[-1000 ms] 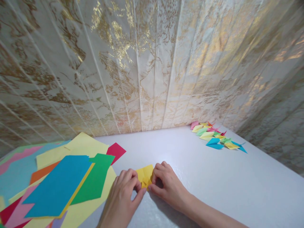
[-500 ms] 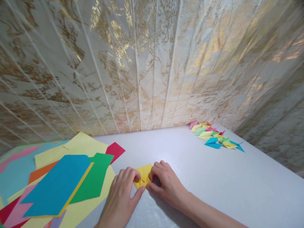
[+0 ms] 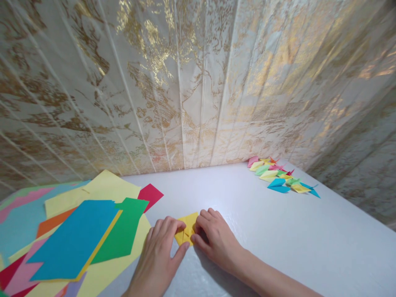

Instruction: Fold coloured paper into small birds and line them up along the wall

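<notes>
A gold-patterned curtain (image 3: 198, 90) hangs behind the white bench (image 3: 297, 231), on whose left side overlapping coloured sheets (image 3: 77, 239) spread out, a blue one uppermost; lying flat there, they seem placed to be within reach of the left hand without crowding the middle. The left hand (image 3: 161, 251) lies low at the near middle, its thumb and forefinger apart, their tips on the left part of the yellow paper, probably to hold it flat. The right hand (image 3: 216, 237) comes in from the other side, its thumb and forefinger nearly together, closed on the paper's right edge, which suggests fine control of the creases. Small folded paper pieces (image 3: 278, 177) sit grouped at the far right, likely set aside there to protect their points. A red sheet (image 3: 150, 196) juts from the pile's right edge. Smallest, the folded yellow paper (image 3: 188, 222) rests on the bench between both hands.
</notes>
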Motion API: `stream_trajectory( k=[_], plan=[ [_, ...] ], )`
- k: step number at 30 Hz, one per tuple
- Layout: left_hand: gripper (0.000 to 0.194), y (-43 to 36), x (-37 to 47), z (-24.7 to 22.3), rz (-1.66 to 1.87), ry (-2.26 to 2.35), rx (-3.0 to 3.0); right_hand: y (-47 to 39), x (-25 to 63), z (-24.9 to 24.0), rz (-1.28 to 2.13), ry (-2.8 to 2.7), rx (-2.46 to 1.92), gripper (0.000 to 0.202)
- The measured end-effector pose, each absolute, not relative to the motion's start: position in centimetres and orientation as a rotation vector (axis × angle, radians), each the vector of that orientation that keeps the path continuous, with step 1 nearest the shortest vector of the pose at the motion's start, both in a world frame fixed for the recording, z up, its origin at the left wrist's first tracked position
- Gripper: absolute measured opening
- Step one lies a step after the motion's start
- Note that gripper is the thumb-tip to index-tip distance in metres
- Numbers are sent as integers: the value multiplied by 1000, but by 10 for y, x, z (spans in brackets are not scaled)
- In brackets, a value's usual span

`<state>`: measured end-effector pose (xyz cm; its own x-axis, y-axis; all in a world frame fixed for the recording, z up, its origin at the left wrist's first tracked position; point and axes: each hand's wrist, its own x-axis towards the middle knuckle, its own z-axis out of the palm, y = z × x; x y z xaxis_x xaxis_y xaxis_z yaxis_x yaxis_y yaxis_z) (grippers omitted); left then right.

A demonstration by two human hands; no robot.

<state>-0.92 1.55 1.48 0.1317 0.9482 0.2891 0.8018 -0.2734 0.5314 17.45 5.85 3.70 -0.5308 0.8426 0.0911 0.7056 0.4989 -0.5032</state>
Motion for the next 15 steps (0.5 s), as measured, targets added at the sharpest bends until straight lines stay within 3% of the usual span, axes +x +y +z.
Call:
stream_trajectory(
  k=[15],
  plan=[
    [12, 12, -9, 17, 823, 1735, 2134, 58, 180, 44, 780, -2310, -1273, 25]
  ],
)
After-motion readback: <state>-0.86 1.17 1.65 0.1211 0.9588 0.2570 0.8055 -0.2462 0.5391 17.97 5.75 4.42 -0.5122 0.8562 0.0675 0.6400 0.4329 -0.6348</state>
